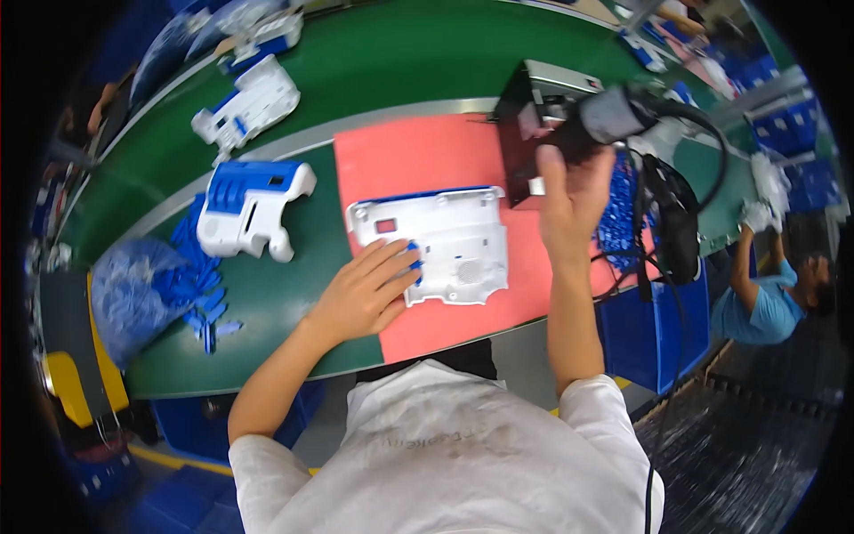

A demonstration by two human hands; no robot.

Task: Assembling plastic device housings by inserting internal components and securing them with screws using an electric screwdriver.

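Observation:
A white plastic housing shell (pixel 463 245) with a blue far edge lies inside up on a pink mat (pixel 409 156). My left hand (pixel 366 287) rests on the shell's near left part, fingers stretched out over it, beside a small blue piece (pixel 414 261) set in the shell. My right hand (pixel 574 200) is raised to the right of the shell, closed around a black and grey corded electric screwdriver (pixel 598 123). The screwdriver tilts, and its tip is blurred in front of a black box-shaped device (pixel 525 133).
To the left are a blue-and-white housing (pixel 253 205), a plastic bag (pixel 129 289) and loose blue parts (pixel 209 311). Another white shell (pixel 253 102) lies farther back. Blue small parts (pixel 618 214), a black bag (pixel 672 214) and cables are at right. A gloved co-worker (pixel 761 285) sits beyond.

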